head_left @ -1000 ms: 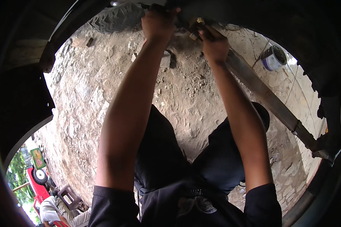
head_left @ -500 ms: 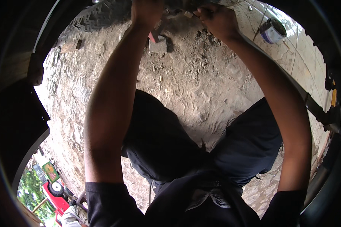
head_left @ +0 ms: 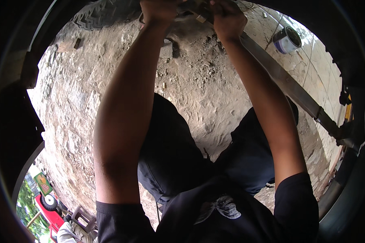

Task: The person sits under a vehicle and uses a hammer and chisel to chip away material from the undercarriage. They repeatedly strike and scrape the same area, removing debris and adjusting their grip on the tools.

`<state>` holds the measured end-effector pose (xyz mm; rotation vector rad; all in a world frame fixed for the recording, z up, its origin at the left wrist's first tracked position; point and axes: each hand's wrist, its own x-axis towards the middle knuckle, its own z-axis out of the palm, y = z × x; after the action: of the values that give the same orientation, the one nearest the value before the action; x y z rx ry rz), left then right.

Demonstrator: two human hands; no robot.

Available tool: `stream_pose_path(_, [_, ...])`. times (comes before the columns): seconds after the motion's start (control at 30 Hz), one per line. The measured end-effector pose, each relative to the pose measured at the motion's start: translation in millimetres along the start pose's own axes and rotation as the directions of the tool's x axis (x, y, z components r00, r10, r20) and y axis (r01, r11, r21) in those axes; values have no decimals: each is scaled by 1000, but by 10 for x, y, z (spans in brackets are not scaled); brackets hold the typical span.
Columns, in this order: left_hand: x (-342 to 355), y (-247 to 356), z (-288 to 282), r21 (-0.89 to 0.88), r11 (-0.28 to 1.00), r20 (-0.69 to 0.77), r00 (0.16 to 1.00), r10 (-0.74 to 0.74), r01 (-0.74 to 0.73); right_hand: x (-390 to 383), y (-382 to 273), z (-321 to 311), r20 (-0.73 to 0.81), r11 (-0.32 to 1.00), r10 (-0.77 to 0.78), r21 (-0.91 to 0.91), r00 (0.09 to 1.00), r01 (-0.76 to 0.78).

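Both my arms reach up to the top edge of the head view, toward dark metal parts (head_left: pixel 205 15) under a vehicle. My left hand (head_left: pixel 160 12) is up against these parts, its fingers cut off by the edge or turned away. Just to the right, my right hand (head_left: pixel 230 22) has its fingers curled together beside the metal; whatever they pinch is too small and dark to make out. Below my left hand, a grey block (head_left: pixel 166 50) rests on the dirt. A long metal bar (head_left: pixel 288 83) runs beside my right forearm.
A knobbly tyre (head_left: pixel 103 16) stands at the upper left, near a wooden block (head_left: pixel 70 44). An open paint can (head_left: pixel 287 40) sits on the tiles at the upper right. Loose rubble (head_left: pixel 202 54) covers the ground. At lower left are a red vehicle (head_left: pixel 49 210) and a stool (head_left: pixel 84 218).
My right hand and forearm have shifted left, uncovering more of the metal bar. My left forearm now hides the red piece near the grey block. The view has moved slightly.
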<state>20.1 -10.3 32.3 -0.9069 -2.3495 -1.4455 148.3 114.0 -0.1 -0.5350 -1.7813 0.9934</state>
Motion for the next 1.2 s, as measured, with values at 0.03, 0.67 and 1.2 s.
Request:
stream_pose_path(0.03, [6,8,53,-260,935,70,970,-231,242,17,6,-9,4,993,-85,-84,996,85])
stream_pose_path(0.67, [-101,113,43,-161,963,-103,966,-236,218,291,141,168,296,584,-651,-392,699,711])
stream_pose_path(1.2, [-129,124,95,-269,923,-111,943,-313,275,181,152,167,268,788,-459,-317,847,527])
